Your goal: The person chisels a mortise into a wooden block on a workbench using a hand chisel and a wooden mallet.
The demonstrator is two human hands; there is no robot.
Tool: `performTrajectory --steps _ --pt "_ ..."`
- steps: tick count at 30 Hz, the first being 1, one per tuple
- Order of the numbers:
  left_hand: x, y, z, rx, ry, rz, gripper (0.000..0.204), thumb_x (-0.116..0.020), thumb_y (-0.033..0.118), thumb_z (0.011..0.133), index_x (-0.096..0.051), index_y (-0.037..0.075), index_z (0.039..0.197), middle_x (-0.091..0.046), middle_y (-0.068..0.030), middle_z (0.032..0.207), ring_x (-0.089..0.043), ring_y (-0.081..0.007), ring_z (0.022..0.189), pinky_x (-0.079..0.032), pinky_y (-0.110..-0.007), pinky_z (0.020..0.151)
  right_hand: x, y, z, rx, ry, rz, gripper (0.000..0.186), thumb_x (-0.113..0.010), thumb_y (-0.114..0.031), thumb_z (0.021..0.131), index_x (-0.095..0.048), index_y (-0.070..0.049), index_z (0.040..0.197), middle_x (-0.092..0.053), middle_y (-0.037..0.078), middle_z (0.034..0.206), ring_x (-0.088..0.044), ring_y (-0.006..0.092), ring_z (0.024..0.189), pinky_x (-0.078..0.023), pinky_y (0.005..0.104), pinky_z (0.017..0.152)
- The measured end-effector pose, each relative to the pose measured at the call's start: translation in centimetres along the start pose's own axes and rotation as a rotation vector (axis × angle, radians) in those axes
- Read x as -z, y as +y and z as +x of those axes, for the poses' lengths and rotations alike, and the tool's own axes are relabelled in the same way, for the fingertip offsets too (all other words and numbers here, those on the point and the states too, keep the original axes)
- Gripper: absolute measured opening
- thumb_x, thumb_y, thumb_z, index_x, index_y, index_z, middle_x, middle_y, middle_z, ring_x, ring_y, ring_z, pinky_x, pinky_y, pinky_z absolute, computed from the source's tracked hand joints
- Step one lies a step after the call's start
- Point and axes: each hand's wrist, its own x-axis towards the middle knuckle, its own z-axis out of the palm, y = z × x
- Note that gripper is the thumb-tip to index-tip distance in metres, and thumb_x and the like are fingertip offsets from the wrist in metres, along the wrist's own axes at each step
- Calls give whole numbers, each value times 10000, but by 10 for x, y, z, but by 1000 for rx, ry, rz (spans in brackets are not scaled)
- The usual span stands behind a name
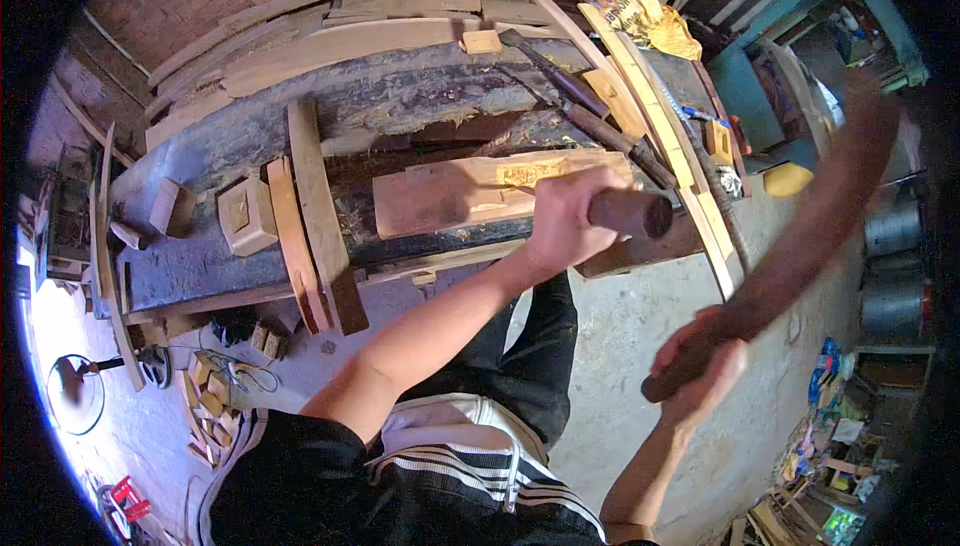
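Note:
My left hand (568, 224) is wrapped round a chisel (635, 212), its thick dark handle end sticking out to the right of the fist. The thin blade reaches left over a wooden block (425, 198), beside a lighter, freshly cut patch; whether the tip touches the wood I cannot tell. The block lies lengthwise near the bench's front edge. Off to the right, my right hand (705, 371) grips a long, dark wooden club (815, 231) by its narrow end. The club is slanted up and right, and its far end is blurred by motion.
Several tools with dark handles (610, 136) lie beyond the block on the dark workbench (410, 96). Long pale strips (665, 126) cross its right end. Two curved boards (315, 206) and a square wooden block (245, 216) sit at left. Offcuts (210, 401) lie on the floor.

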Motion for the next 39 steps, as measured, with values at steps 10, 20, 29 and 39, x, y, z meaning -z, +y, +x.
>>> performTrajectory --steps 10,20,29,39 --pt "-3 -1 -23 -101 -24 100 225 -792 141 741 -570 107 755 -560 -80 604 -591 -274 540 -426 -381 492 4 -3 -9 -71 -143 -167 437 -533 -338 983 -511 68 1141 -522 50 600 -503 114 449 -392 255 400" --pt "3 -18 -17 -33 -84 -3 272 -756 65 641 -601 77 864 -645 -98 747 -645 -240 659 -461 -331 578 3 13 -19 33 -246 -417 357 -624 -219 918 -541 59 1127 -519 0 565 -495 93 460 -397 245 440" --pt "59 10 75 363 318 -95 241 -777 208 852 -650 7 812 -642 11 693 -553 -69 580 -436 -251 534 -3 28 -28 -148 -206 -164 422 -577 -391 980 -509 25 979 -491 22 615 -488 110 423 -385 260 363" --pt "52 2 62 291 293 -127 255 -774 233 860 -643 19 820 -616 25 697 -531 -60 627 -436 -260 583 -8 39 -30 -223 -189 -137 471 -616 -409 956 -543 46 1052 -500 7 594 -476 88 430 -381 251 376"
